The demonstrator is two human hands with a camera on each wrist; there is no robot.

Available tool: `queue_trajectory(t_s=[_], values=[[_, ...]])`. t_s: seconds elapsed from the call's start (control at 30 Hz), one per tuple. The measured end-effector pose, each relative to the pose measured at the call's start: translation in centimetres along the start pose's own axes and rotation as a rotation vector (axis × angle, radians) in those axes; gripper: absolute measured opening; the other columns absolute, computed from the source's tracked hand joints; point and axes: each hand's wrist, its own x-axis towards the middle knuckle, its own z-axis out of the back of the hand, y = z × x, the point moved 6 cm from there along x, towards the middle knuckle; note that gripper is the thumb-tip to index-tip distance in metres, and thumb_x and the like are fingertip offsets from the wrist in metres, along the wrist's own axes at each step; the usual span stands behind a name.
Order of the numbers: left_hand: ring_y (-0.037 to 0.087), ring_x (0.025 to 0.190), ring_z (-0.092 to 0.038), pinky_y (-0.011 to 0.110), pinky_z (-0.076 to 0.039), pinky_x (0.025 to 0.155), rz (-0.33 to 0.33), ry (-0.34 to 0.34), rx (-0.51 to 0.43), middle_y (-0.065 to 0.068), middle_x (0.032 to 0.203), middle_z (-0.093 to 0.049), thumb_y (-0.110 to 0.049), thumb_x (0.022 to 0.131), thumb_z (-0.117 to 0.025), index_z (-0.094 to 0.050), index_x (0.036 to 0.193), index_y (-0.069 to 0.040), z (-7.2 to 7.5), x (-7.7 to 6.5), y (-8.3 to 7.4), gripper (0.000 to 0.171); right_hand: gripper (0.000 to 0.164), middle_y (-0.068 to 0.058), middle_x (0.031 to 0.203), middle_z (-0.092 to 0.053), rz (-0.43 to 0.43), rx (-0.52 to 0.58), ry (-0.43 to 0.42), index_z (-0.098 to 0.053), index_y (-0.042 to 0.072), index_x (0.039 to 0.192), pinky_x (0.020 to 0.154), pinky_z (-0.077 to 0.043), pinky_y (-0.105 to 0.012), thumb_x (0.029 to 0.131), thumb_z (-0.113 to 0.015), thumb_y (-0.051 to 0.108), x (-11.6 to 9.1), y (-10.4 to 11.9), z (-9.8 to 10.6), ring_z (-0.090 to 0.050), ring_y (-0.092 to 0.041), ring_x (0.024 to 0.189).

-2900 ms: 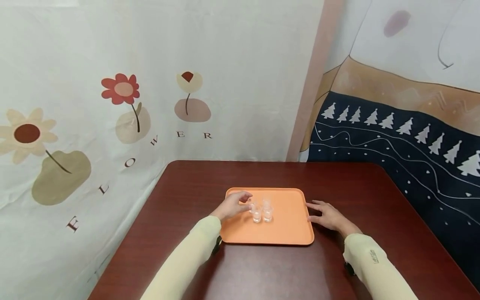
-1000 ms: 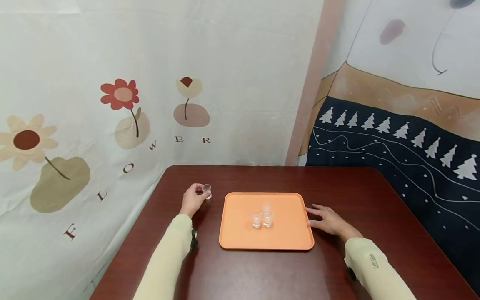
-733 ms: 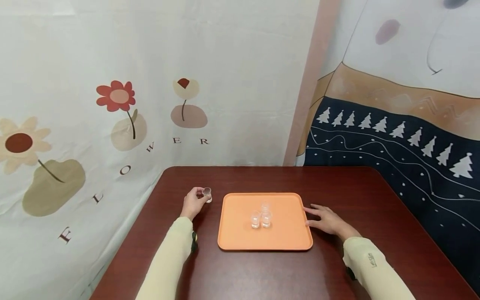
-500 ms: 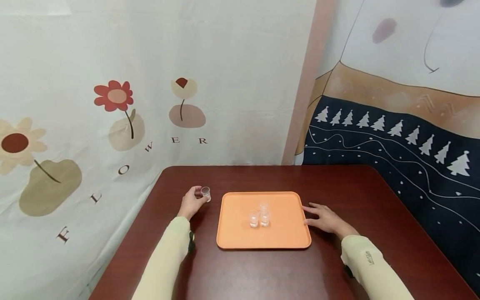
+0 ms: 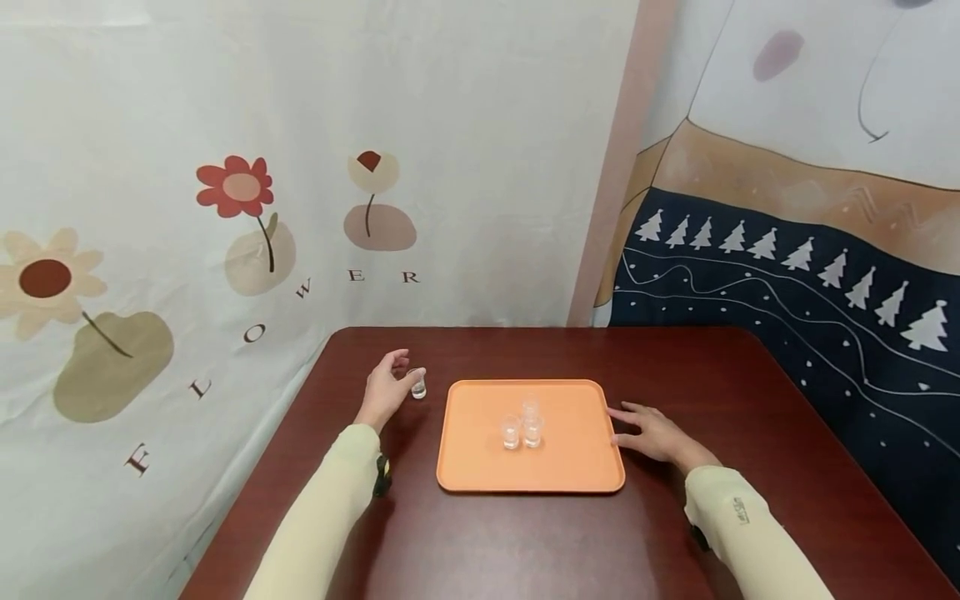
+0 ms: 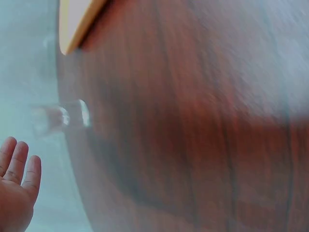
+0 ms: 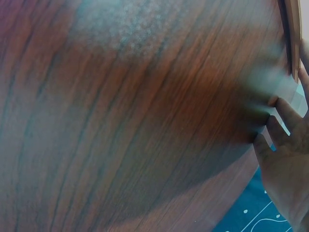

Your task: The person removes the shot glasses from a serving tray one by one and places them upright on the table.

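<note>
A small clear shot glass [image 5: 418,388] stands upright on the table to the left of the orange tray [image 5: 480,477]. My left hand [image 5: 386,390] is beside it with the fingers spread; in the left wrist view, the fingers [image 6: 32,176] are straight and apart from the blurred glass [image 6: 63,117]. Three more shot glasses, one at the front left [image 5: 511,435], one at the front right [image 5: 532,433] and one behind [image 5: 530,405], are grouped mid-tray. With loosely extended fingers, my right hand [image 5: 654,433] touches the tray's right edge, which shows in the right wrist view as a rim [image 7: 292,38].
The dark red-brown wooden table [image 5: 525,550] has rounded far corners. Behind it hangs a pale cloth [image 5: 480,183] with printed flowers. A dark blue printed cloth with white trees [image 5: 750,308] hangs at the right.
My left hand took a fourth shot glass off the tray and carried it left to the table. Since half a second ago its fingers have let go. The right hand stays at the tray edge.
</note>
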Motion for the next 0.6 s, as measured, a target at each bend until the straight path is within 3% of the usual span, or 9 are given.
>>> queue_trajectory(t_s=[0.3, 0.4, 0.6], values=[[0.038, 0.128, -0.049, 0.049, -0.037, 0.109, -0.054, 0.059, -0.064, 0.018, 0.134, -0.054, -0.025, 0.092, -0.073, -0.048, 0.142, -0.007, -2.3, -1.1, -2.7, 0.058, 0.068, -0.028, 0.153, -0.031, -0.02, 0.014, -0.005, -0.047, 0.016, 0.149, 0.103, -0.025, -0.073, 0.092, -0.067, 0.047, -0.2, -0.1, -0.1, -0.024, -0.052, 0.138], [0.034, 0.126, -0.05, 0.049, -0.038, 0.108, -0.066, 0.082, -0.039, 0.015, 0.132, -0.056, -0.024, 0.092, -0.073, -0.05, 0.14, -0.009, -3.5, -1.5, -3.1, 0.056, 0.068, -0.028, 0.153, -0.031, -0.021, 0.015, 0.002, -0.046, 0.016, 0.149, 0.104, -0.025, -0.073, 0.092, -0.067, 0.047, -0.2, -0.1, -0.2, -0.023, -0.052, 0.138], [0.038, 0.124, -0.052, 0.052, -0.041, 0.104, -0.11, 0.154, -0.061, 0.021, 0.133, -0.056, -0.018, 0.091, -0.074, -0.052, 0.139, -0.005, -6.3, -2.5, -3.9, 0.054, 0.067, -0.028, 0.153, -0.031, -0.016, 0.008, -0.008, -0.046, 0.016, 0.15, 0.105, -0.025, -0.072, 0.093, -0.066, 0.045, -0.1, -0.2, -0.1, -0.024, -0.052, 0.139]])
